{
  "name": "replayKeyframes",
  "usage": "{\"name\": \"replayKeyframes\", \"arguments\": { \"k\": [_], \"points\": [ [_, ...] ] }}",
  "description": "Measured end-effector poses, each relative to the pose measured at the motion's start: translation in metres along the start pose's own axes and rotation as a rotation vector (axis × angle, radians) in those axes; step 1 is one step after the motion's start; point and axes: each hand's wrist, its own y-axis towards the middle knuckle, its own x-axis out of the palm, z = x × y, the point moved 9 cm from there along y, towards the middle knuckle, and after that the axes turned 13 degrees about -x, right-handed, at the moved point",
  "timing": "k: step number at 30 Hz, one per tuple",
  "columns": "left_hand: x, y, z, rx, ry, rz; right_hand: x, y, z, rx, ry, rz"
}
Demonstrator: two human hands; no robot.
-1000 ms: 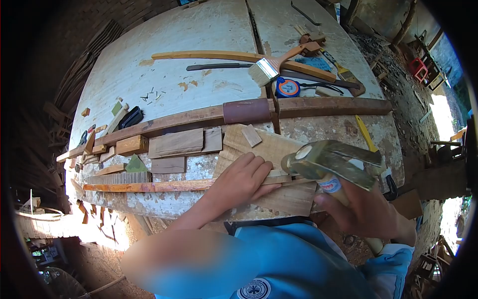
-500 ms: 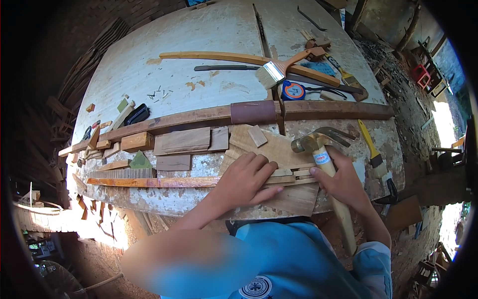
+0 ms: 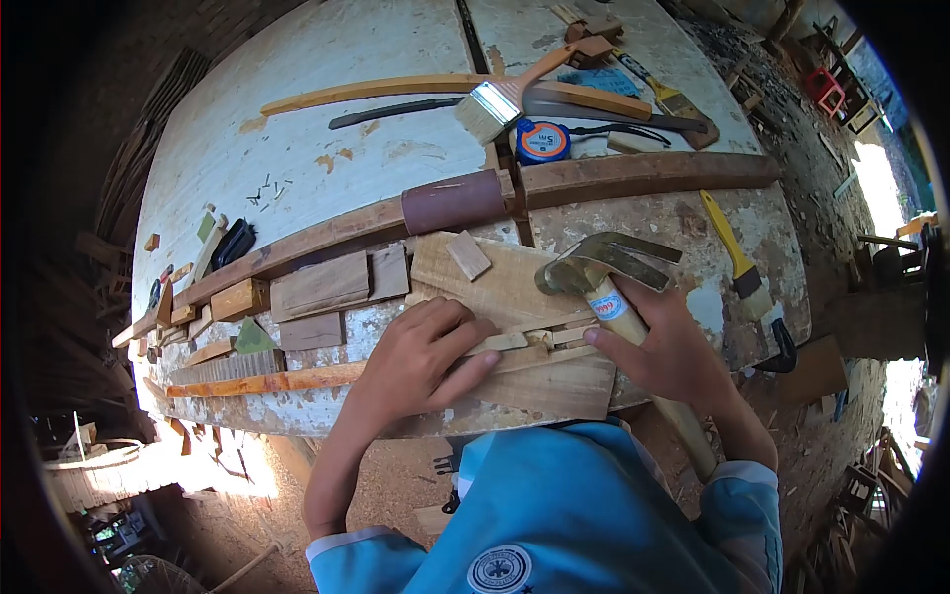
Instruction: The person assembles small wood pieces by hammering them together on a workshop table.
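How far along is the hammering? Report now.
Done: thin pale wooden strips lie on the pale wooden board. In hand: left hand presses them flat; right hand grips the wooden-handled claw hammer, head close to the strips. Left: no driven nail shows; fastening looks unfinished.

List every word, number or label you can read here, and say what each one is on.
"5m": on the round face of the tape measure, small and only just legible.
Sticker on the handle of the hammer in the right hand: red and blue print, too small to read.
Round badge on the blue shirt: too small to read.
Nothing else carries readable text.
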Motion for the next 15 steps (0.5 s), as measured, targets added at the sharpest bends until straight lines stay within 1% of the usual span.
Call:
{"name": "replayKeyframes", "arguments": {
  "k": [3, 6, 9, 12, 15],
  "points": [
    [0.003, 0.006, -0.003, -0.033, -0.023, -0.130, 0.000, -0.002, 0.004, 0.072, 0.042, -0.010],
    [0.008, 0.011, 0.000, -0.013, 0.010, -0.215, -0.002, 0.002, -0.003, 0.033, 0.132, 0.010],
    [0.014, 0.014, 0.000, 0.013, 0.071, -0.286, -0.001, 0.002, -0.005, -0.149, 0.024, 0.028],
    [0.015, 0.018, 0.003, 0.038, 0.139, -0.336, 0.002, 0.006, -0.002, -0.106, 0.211, -0.045],
    [0.017, 0.026, 0.010, 0.047, 0.189, -0.431, 0.000, 0.008, 0.001, -0.082, 0.236, 0.019]
  ]
}}
